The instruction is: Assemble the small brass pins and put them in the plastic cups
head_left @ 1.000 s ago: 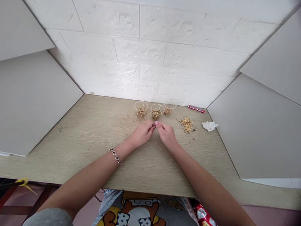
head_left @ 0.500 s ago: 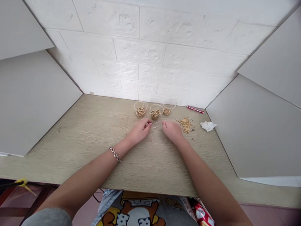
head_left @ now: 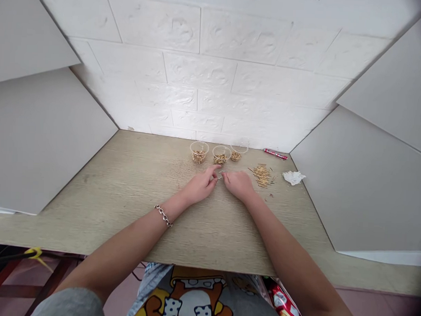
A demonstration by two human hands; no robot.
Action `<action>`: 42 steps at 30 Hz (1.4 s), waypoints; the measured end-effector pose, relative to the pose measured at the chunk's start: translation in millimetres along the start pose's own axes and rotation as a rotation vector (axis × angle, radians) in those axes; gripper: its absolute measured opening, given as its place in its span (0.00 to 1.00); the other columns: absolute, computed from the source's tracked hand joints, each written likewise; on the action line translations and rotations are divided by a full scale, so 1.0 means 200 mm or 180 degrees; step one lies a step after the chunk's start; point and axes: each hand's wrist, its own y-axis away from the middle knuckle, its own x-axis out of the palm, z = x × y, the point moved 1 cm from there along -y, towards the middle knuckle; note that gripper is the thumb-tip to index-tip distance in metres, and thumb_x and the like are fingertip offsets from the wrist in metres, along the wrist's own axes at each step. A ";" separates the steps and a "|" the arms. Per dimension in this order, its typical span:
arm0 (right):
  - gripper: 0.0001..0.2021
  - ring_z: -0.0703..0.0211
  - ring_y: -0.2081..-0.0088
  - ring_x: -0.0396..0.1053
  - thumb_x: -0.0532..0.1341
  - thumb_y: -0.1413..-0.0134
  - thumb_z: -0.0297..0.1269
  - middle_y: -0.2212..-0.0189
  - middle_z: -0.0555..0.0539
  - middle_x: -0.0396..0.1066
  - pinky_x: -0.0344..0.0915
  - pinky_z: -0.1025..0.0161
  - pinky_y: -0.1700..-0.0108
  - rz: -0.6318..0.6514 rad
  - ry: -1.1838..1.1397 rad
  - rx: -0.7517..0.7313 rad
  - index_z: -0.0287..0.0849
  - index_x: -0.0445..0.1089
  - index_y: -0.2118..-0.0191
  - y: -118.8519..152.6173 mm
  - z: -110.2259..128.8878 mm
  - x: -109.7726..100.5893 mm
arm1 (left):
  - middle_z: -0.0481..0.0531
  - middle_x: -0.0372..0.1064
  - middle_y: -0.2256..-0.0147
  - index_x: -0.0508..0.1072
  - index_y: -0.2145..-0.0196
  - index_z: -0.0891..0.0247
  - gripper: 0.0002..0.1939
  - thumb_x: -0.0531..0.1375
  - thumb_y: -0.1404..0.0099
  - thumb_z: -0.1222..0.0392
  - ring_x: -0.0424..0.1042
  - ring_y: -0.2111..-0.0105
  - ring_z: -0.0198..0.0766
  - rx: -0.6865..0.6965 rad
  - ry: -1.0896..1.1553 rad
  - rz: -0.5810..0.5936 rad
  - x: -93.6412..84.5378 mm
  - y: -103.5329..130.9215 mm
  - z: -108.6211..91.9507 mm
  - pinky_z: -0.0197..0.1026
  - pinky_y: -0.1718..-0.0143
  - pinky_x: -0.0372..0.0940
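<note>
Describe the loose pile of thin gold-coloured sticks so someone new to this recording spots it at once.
Below the white brick-patterned wall, find the pale wood-grained tabletop. Just right of the bare right hand lies a flat pile of thin, straight gold-coloured sticks. Unlike the golden pieces in the clear plastic cups, it lies loose on the tabletop, without a container.

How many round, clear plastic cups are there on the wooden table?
3, near the white brick-patterned wall: the left cup, the middle cup beside it, and the right cup, towards the pile of thin golden rods. I see no sign of hidden ones.
</note>
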 end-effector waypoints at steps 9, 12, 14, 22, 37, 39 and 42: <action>0.26 0.56 0.71 0.66 0.37 0.43 0.40 0.72 0.41 0.71 0.52 0.63 0.66 -0.0156 0.0037 0.0006 0.37 0.70 0.71 0.00 -0.02 0.01 | 0.51 0.64 0.62 0.55 0.51 0.61 0.19 0.46 0.41 0.64 0.65 0.70 0.33 0.0070 -0.0192 0.0106 0.00 0.00 -0.02 0.37 0.64 0.59; 0.24 0.56 0.69 0.66 0.38 0.43 0.39 0.71 0.41 0.71 0.52 0.62 0.65 -0.0099 -0.0087 -0.0042 0.38 0.70 0.70 0.00 -0.01 0.02 | 0.51 0.64 0.62 0.56 0.51 0.61 0.19 0.46 0.41 0.65 0.65 0.69 0.34 0.0073 -0.0197 0.0103 0.00 0.00 -0.02 0.38 0.64 0.59; 0.22 0.57 0.69 0.65 0.41 0.44 0.40 0.72 0.40 0.71 0.52 0.63 0.65 -0.0030 -0.0220 -0.0070 0.37 0.69 0.72 0.01 -0.01 0.02 | 0.52 0.64 0.62 0.56 0.52 0.61 0.18 0.46 0.41 0.64 0.65 0.68 0.35 0.0066 -0.0174 0.0090 0.00 0.00 -0.02 0.38 0.63 0.59; 0.23 0.67 0.81 0.50 0.40 0.48 0.52 0.86 0.54 0.50 0.46 0.68 0.78 -0.0406 -0.3036 0.0191 0.41 0.52 0.84 0.04 0.01 0.04 | 0.51 0.64 0.64 0.53 0.52 0.63 0.21 0.43 0.44 0.70 0.63 0.68 0.34 0.0037 0.0153 -0.0093 0.00 0.01 -0.02 0.39 0.63 0.58; 0.20 0.67 0.79 0.48 0.44 0.49 0.51 0.83 0.54 0.49 0.48 0.68 0.75 -0.0371 -0.3672 -0.0060 0.41 0.51 0.82 0.07 0.06 0.00 | 0.48 0.61 0.72 0.60 0.68 0.63 0.08 0.44 0.39 0.62 0.61 0.72 0.33 0.0252 -0.0076 -0.0089 -0.01 0.01 -0.05 0.36 0.70 0.56; 0.20 0.67 0.79 0.49 0.44 0.49 0.49 0.83 0.54 0.49 0.48 0.68 0.75 -0.0361 -0.3654 -0.0059 0.41 0.51 0.82 0.07 0.06 0.00 | 0.48 0.62 0.72 0.61 0.68 0.63 0.08 0.44 0.39 0.62 0.62 0.71 0.33 0.0253 -0.0093 -0.0093 -0.01 0.01 -0.05 0.36 0.69 0.56; 0.17 0.67 0.78 0.51 0.45 0.49 0.46 0.83 0.54 0.50 0.49 0.68 0.74 -0.0367 -0.3597 -0.0032 0.41 0.52 0.82 0.07 0.06 0.00 | 0.49 0.62 0.71 0.62 0.68 0.63 0.08 0.44 0.39 0.62 0.62 0.70 0.34 0.0211 -0.0135 -0.0144 -0.01 0.00 -0.05 0.37 0.67 0.57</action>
